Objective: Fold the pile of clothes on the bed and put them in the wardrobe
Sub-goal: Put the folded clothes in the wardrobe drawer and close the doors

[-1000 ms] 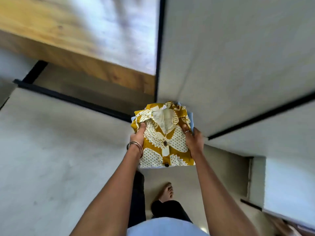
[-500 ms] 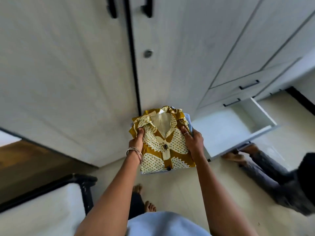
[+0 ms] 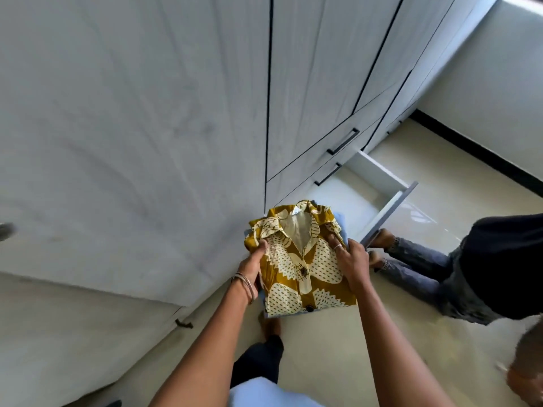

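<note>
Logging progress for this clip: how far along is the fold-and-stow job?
Done: the yellow patterned shirt is folded, with a light blue garment stacked under it.
In hand: left hand and right hand grip the stack's sides, carrying it in front of the wardrobe.
Left: stowing it; the doors look closed, only a low drawer stands open. The bed is out of view.

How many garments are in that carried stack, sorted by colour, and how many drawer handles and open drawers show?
Mustard and cream patterned shirt: 1
Pale blue garment under it: at least 1, only edges show
Black drawer handles: 2
Open drawer: 1
Total: 5
</note>
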The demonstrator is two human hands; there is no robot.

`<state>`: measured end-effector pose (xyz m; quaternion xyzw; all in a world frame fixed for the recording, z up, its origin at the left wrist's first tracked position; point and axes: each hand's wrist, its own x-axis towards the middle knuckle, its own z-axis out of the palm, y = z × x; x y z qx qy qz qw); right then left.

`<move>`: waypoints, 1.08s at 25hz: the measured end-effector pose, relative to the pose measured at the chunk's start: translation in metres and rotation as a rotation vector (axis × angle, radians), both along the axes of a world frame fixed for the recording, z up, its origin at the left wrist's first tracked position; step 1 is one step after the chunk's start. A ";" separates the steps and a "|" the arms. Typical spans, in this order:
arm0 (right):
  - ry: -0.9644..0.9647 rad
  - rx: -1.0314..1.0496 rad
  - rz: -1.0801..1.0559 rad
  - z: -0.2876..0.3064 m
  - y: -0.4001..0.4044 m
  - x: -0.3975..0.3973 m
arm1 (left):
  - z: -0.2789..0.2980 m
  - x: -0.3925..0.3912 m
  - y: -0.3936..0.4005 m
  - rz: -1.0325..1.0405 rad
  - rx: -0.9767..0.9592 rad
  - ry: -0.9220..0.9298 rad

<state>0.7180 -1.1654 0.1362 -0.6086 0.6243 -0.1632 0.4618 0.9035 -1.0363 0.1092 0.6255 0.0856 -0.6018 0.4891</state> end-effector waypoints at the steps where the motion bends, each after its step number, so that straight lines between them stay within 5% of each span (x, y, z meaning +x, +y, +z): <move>1: 0.018 0.030 0.003 -0.005 -0.022 0.000 | -0.004 -0.001 -0.019 -0.003 0.000 0.016; 6: 0.072 0.122 0.067 -0.018 -0.116 -0.003 | -0.068 -0.005 -0.106 0.037 0.073 0.031; 14: 0.141 0.260 0.226 -0.098 -0.268 -0.026 | -0.082 -0.051 -0.235 0.151 0.169 0.091; 27: 0.365 0.319 0.866 -0.391 -0.490 0.001 | -0.369 -0.089 -0.409 0.327 0.230 0.020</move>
